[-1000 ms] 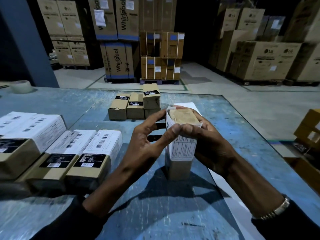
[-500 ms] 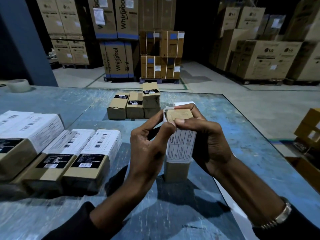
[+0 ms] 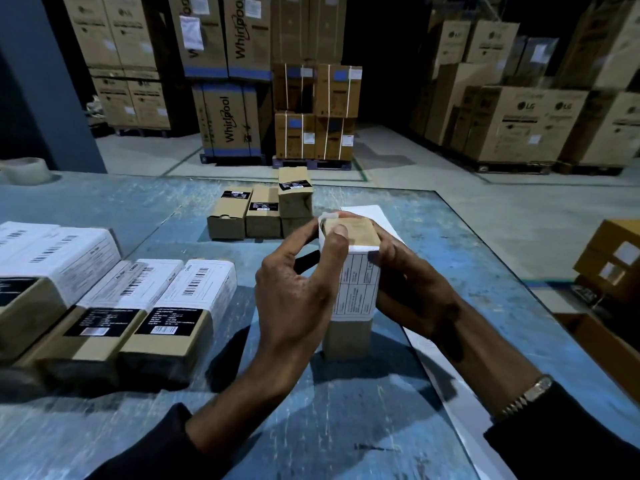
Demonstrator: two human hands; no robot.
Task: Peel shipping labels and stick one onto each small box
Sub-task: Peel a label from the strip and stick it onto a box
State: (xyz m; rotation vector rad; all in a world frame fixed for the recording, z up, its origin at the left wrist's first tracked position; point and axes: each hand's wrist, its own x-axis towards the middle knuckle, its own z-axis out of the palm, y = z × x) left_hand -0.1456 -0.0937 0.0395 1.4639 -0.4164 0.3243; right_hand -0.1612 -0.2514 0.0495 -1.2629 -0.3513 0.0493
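Stacked cartons (image 3: 228, 123) on pallets fill the dim warehouse behind the blue worktop (image 3: 346, 410) I am looking down on. At its middle a small box (image 3: 348, 336) stands upright on end, and both hands are on it. My left hand (image 3: 294, 299) curls against the near left side, its thumb pressing the top edge where a white label (image 3: 355, 289) folds over the box's upper end. My right hand (image 3: 412, 289) wraps round the right side, fingers curled over the label there. Printed lines run down the label's front face; the lower part of the box is bare cardboard. Left of the hands lies a row of labelled boxes (image 3: 166, 306), flat and side by side. Farther back, four unlabelled boxes (image 3: 261, 213) sit together, one stacked on another. A white sheet (image 3: 367, 214) lies just behind the hands, partly hidden. A tape roll (image 3: 24, 169) rests at the far left edge.
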